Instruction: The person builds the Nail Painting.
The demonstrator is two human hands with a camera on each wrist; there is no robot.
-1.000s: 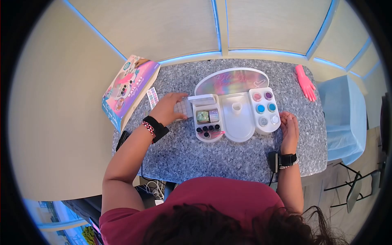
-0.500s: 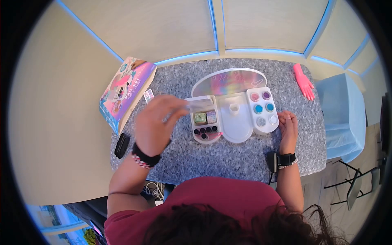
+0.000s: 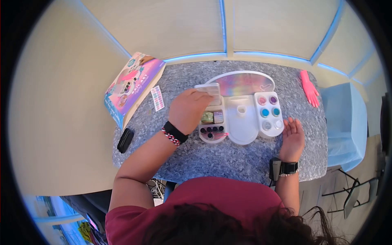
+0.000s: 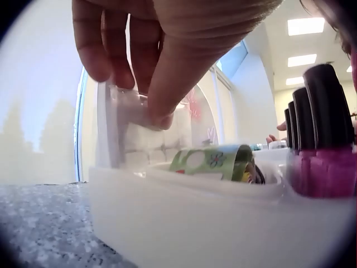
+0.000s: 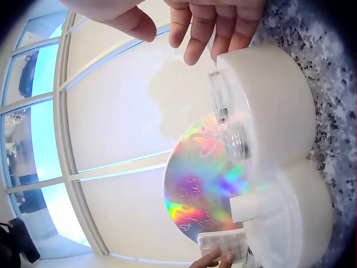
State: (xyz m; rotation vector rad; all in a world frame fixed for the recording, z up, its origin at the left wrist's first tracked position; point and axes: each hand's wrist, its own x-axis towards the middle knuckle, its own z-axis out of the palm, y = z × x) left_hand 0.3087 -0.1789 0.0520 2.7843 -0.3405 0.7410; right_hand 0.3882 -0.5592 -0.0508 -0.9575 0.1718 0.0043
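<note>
My left hand [image 3: 188, 109] pinches a clear plastic case with small compartments [image 3: 210, 88] between thumb and fingers. In the left wrist view the case [image 4: 150, 125] stands upright at the back of the left section of the white nail art station [image 4: 212, 223]. A rolled green patterned sheet [image 4: 209, 162] sits just in front of it, beside nail polish bottles with black caps [image 4: 321, 111]. My right hand [image 3: 293, 139] rests beside the station's right section, palm up with loosely bent fingers, holding nothing. Glitter pots [image 3: 265, 112] fill that section.
A nail art box [image 3: 132, 85] leans at the left, near a sticker sheet [image 3: 157, 98] and a black case [image 3: 125, 140]. A pink practice hand [image 3: 309, 90] lies at the back right. Behind the station rises its iridescent panel [image 3: 245, 81].
My left hand picked up the clear case from the table left of the station, then brought it right to the station's back left. My right hand turned more palm up.
</note>
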